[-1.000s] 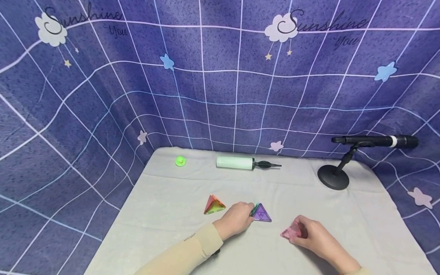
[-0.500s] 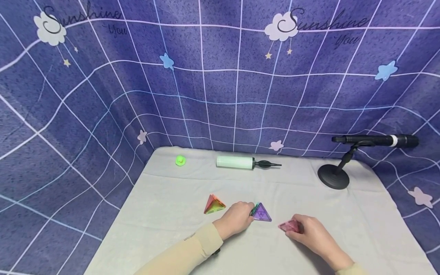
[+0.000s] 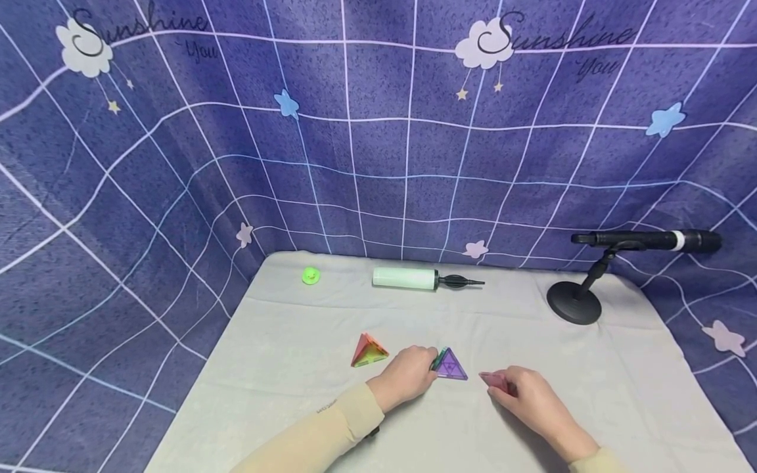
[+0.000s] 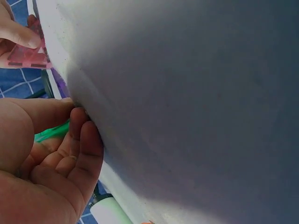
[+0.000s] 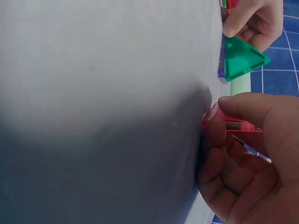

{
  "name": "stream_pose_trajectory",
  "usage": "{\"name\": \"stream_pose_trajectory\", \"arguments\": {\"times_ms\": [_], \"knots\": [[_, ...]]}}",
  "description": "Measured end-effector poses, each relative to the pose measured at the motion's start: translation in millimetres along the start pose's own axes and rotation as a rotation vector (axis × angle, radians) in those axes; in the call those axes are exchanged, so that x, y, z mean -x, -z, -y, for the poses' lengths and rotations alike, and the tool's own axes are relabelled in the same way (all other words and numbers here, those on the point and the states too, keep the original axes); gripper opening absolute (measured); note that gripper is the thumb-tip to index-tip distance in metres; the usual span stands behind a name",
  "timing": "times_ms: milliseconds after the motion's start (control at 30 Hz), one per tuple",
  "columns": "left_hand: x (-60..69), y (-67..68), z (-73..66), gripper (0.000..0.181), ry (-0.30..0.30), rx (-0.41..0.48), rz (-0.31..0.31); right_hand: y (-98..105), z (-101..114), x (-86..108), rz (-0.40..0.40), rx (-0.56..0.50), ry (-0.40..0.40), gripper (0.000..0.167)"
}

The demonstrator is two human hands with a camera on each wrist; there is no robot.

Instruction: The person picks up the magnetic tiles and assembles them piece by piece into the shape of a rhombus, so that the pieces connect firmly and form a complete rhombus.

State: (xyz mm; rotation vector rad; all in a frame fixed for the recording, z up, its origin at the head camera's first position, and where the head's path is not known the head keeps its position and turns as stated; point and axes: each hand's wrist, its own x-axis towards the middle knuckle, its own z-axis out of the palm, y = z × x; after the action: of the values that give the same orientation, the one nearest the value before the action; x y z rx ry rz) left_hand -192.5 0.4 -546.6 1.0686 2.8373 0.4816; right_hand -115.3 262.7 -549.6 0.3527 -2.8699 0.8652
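Observation:
Near the table's middle my left hand [image 3: 408, 374] pinches a green triangular magnetic tile [image 5: 243, 59] that stands upright. Beside it a purple triangular tile [image 3: 451, 366] lies flat, apparently against the green tile's lower edge. To the right, my right hand [image 3: 532, 397] holds a pink triangular tile [image 3: 492, 379] between thumb and fingers, a short gap away from the purple one. Seen from the left wrist, the pink tile [image 4: 29, 53] is tilted up off the cloth. Left of my left hand stands a small pyramid [image 3: 369, 351] of red, orange and yellow-green tiles.
Along the back lie a green toy duck [image 3: 310, 275] and a pale green hand pump [image 3: 408, 278]. A black microphone on a stand [image 3: 575, 302] occupies the back right. Something small and black [image 3: 372, 432] is partly hidden beneath my left sleeve. A purple curtain [image 3: 378, 144] surrounds the table.
My right hand has moved slightly left and away from me, turning the pink tile so that it now appears nearly edge-on. My left hand stays in place on the green tile.

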Motion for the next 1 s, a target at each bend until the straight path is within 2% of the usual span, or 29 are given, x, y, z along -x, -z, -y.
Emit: {"name": "stream_pose_trajectory", "arguments": {"times_ms": [267, 533, 633, 733, 800, 900, 1000], "knots": [[0.5, 0.6, 0.0, 0.016, -0.001, -0.003, 0.009, -3, 4, -4.6, -0.013, -0.011, 0.028, 0.038], [0.2, 0.3, 0.8, 0.016, -0.005, 0.008, 0.004, -9, 8, -16.3, 0.012, 0.001, 0.008, 0.031], [-0.3, -0.2, 0.5, 0.016, 0.000, 0.007, 0.009, -11, 12, -20.8, 0.014, 0.001, 0.005, 0.022], [-0.6, -0.8, 0.4, 0.016, 0.004, 0.004, 0.017, -14, 15, -24.9, 0.011, -0.016, 0.000, 0.006], [-0.8, -1.2, 0.5, 0.016, 0.005, 0.001, 0.020, -16, 17, -27.9, 0.015, -0.020, -0.010, 0.007], [-1.4, -1.9, 1.0, 0.016, 0.007, -0.004, 0.017, -21, 19, -33.0, 0.010, -0.032, -0.025, 0.020], [-1.5, -2.2, 1.5, 0.017, 0.010, -0.011, 0.010, -25, 20, -37.8, 0.003, -0.032, -0.039, 0.017]]}}
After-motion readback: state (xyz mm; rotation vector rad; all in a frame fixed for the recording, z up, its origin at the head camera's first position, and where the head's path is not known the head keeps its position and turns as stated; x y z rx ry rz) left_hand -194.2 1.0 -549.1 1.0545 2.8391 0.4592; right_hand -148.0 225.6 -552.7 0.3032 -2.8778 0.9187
